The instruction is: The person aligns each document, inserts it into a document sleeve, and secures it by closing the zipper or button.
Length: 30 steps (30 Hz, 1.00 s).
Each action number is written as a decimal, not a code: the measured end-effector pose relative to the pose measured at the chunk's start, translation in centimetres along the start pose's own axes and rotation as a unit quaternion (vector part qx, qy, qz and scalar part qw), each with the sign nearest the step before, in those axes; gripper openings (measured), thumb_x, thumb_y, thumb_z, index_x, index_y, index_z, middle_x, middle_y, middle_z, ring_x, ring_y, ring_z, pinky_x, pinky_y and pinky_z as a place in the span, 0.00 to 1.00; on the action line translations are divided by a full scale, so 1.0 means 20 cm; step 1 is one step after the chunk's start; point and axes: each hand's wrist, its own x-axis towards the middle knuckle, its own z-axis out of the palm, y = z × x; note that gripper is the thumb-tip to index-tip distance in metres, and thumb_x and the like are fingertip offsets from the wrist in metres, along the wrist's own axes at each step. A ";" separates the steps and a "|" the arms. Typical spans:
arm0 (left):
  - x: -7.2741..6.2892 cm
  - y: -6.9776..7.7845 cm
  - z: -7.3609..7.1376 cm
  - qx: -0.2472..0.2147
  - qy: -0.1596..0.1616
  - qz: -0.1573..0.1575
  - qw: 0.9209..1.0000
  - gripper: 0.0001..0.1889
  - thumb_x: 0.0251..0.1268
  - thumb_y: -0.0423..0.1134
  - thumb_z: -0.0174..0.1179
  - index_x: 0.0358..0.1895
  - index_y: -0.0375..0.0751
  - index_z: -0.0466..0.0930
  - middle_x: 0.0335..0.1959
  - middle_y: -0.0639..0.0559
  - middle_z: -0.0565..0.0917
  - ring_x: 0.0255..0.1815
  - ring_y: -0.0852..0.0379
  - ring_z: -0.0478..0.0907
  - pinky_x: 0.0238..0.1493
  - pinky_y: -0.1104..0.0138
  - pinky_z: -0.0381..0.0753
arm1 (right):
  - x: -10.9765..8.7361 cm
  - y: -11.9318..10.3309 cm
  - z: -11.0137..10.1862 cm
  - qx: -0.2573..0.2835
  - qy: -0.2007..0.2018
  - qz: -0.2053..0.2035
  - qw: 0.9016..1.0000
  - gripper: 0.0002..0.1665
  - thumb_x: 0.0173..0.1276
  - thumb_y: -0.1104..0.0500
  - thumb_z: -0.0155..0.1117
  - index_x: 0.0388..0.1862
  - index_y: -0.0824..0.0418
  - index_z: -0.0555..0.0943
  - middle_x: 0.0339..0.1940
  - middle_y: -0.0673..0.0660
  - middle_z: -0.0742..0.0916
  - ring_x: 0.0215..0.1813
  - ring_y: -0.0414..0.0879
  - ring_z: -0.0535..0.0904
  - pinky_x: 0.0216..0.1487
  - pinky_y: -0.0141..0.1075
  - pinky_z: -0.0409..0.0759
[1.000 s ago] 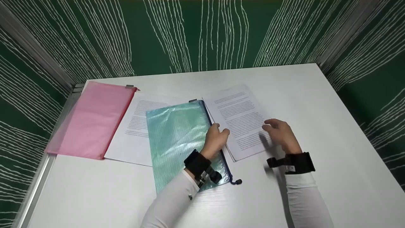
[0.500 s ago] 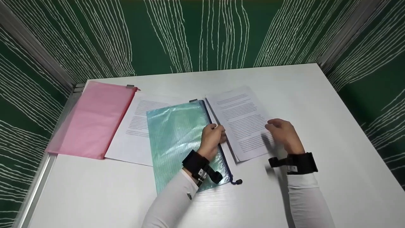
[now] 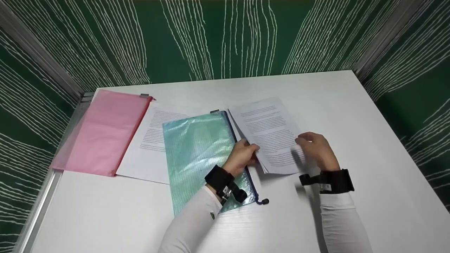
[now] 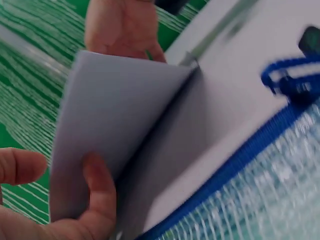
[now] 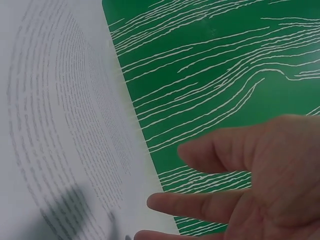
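Observation:
A stack of printed paper sheets (image 3: 269, 128) lies tilted right of the middle in the head view, its near left edge raised. My left hand (image 3: 242, 154) grips that edge, with the thumb on the printed side and curled fingers (image 4: 100, 195) against the underside in the left wrist view. Below that hand lies a teal mesh zip pouch (image 3: 197, 147) with a dark blue zip. My right hand (image 3: 314, 147) is at the stack's right edge. Its fingers (image 5: 200, 205) are extended and the thumb stands apart, with nothing pinched between them in the right wrist view.
Left on the white table (image 3: 98, 214) lies a pink zip pouch (image 3: 105, 133). Another printed sheet (image 3: 147, 158) is partly hidden beneath the teal pouch. The zip's pull cord (image 3: 263, 201) sticks out toward the front. Green walls with white streaks surround the table.
My left hand has shifted from beside the stack to its left edge and taken hold. The stack moved slightly right, and its near edge rose. My right hand moved slightly right.

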 end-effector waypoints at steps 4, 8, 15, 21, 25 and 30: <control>-0.02 -0.01 -0.01 0.099 -0.007 0.079 0.992 0.24 0.58 0.25 0.44 0.61 0.34 0.64 0.51 0.36 0.78 0.43 0.47 0.79 0.36 0.66 0.78 | 0.00 0.00 -0.01 0.007 -0.009 0.009 1.000 0.34 0.68 0.43 0.49 0.63 0.65 0.65 0.65 0.65 0.68 0.64 0.60 0.62 0.60 0.55 0.62; -0.06 0.02 -0.03 0.107 -0.014 0.105 0.989 0.26 0.61 0.22 0.40 0.64 0.37 0.61 0.51 0.35 0.77 0.47 0.42 0.78 0.41 0.60 0.79 | -0.01 0.00 -0.02 0.009 -0.021 0.021 1.000 0.36 0.68 0.41 0.49 0.67 0.62 0.61 0.68 0.64 0.65 0.67 0.61 0.59 0.61 0.57 0.60; -0.25 0.21 -0.09 0.141 -0.006 0.123 0.982 0.25 0.63 0.21 0.38 0.65 0.36 0.60 0.47 0.30 0.78 0.41 0.37 0.80 0.36 0.55 0.80 | 0.00 -0.03 0.00 0.022 -0.039 -0.020 0.999 0.41 0.69 0.44 0.50 0.71 0.66 0.52 0.66 0.69 0.67 0.58 0.62 0.71 0.57 0.50 0.69; -0.36 0.30 -0.20 0.133 -0.047 0.168 0.976 0.23 0.65 0.22 0.37 0.64 0.35 0.60 0.46 0.29 0.78 0.39 0.35 0.79 0.34 0.52 0.80 | -0.03 -0.10 0.03 0.058 -0.035 -0.073 0.995 0.37 0.68 0.46 0.53 0.68 0.64 0.58 0.59 0.66 0.75 0.52 0.53 0.75 0.50 0.41 0.73; -0.41 0.32 -0.31 0.109 -0.088 0.189 0.972 0.22 0.68 0.23 0.36 0.63 0.41 0.61 0.48 0.34 0.78 0.39 0.38 0.80 0.34 0.52 0.80 | -0.09 -0.16 0.04 0.168 -0.063 -0.150 0.972 0.30 0.68 0.51 0.55 0.66 0.62 0.63 0.52 0.62 0.81 0.47 0.48 0.80 0.42 0.36 0.78; -0.46 0.37 -0.40 0.099 -0.122 0.226 0.961 0.20 0.69 0.25 0.41 0.61 0.44 0.64 0.48 0.39 0.80 0.41 0.44 0.81 0.33 0.55 0.81 | -0.19 -0.25 0.04 0.266 -0.089 -0.241 0.929 0.26 0.70 0.59 0.52 0.65 0.65 0.65 0.53 0.64 0.81 0.48 0.54 0.81 0.40 0.38 0.81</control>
